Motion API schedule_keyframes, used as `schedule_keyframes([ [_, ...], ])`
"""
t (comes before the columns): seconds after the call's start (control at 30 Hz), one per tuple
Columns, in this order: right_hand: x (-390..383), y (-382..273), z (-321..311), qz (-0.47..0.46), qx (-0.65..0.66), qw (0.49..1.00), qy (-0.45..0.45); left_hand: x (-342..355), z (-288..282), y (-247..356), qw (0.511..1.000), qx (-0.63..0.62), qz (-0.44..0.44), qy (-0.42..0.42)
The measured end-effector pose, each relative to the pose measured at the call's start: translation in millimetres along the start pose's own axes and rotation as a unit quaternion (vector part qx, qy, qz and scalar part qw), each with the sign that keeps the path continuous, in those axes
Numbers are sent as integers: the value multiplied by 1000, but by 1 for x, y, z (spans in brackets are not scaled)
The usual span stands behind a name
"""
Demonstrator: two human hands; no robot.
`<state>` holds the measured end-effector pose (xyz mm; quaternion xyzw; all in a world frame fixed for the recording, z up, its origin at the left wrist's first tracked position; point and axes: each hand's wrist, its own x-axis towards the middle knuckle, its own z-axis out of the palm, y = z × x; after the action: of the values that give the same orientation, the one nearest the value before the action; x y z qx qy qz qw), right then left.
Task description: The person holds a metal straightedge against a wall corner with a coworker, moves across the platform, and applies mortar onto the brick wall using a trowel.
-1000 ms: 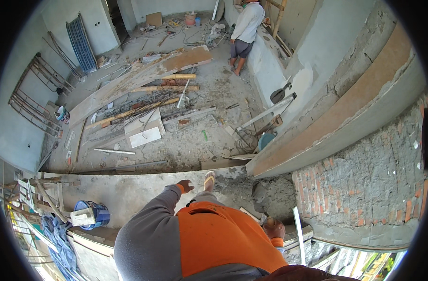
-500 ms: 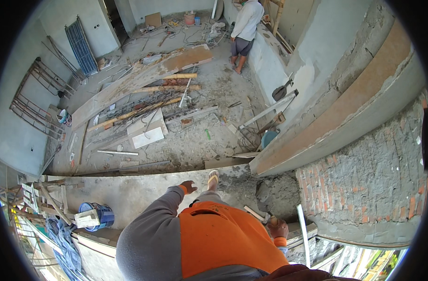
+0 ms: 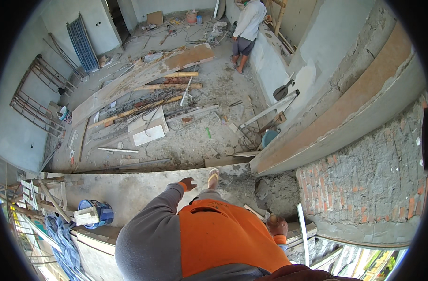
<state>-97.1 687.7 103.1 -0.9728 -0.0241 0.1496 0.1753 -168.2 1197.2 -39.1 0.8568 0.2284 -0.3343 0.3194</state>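
Observation:
My left hand (image 3: pixel 188 184) hangs over the concrete ledge beside my sandalled foot (image 3: pixel 213 178). Its fingers are loosely spread with nothing in them. Lower right, my right hand (image 3: pixel 278 227) is closed round a tool with a rounded brown handle end (image 3: pixel 273 219). A pale, narrow piece (image 3: pixel 255 212) sticks out past that hand toward the ledge; whether it belongs to the tool I cannot tell. Just beyond lies a heap of wet grey mortar (image 3: pixel 279 194), apart from the hand. A partly plastered brick wall (image 3: pixel 359 182) rises at the right.
A blue bucket (image 3: pixel 104 213) stands on the ledge (image 3: pixel 129 187) at left. Past the ledge's edge lies a lower floor with bamboo poles (image 3: pixel 169 87), boards (image 3: pixel 148 135) and debris. Another person (image 3: pixel 246 28) stands far off by a low wall. A white strip (image 3: pixel 302 234) rises near my right hand.
The view has shifted very slightly. Both hands keep nearly the same place, and the right still grips its tool.

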Motion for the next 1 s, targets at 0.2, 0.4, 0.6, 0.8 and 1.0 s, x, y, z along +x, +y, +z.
schedule_keyframes([
  [0.2,0,0,2,-10,0,1000,2,-1,5,-5,1000,-13,-3,1],
  [0.4,-1,3,7,-24,-1,1000,14,-5,7,-11,1000,-4,3,8],
  [0.6,-3,1,7,-36,-24,999,20,-7,11,-17,999,8,20,39],
  [0.8,-6,-3,3,-16,18,1000,11,-4,12,-18,999,5,27,41],
  [1.0,-9,-1,3,-32,-6,999,37,-2,12,-16,1000,-16,11,16],
])
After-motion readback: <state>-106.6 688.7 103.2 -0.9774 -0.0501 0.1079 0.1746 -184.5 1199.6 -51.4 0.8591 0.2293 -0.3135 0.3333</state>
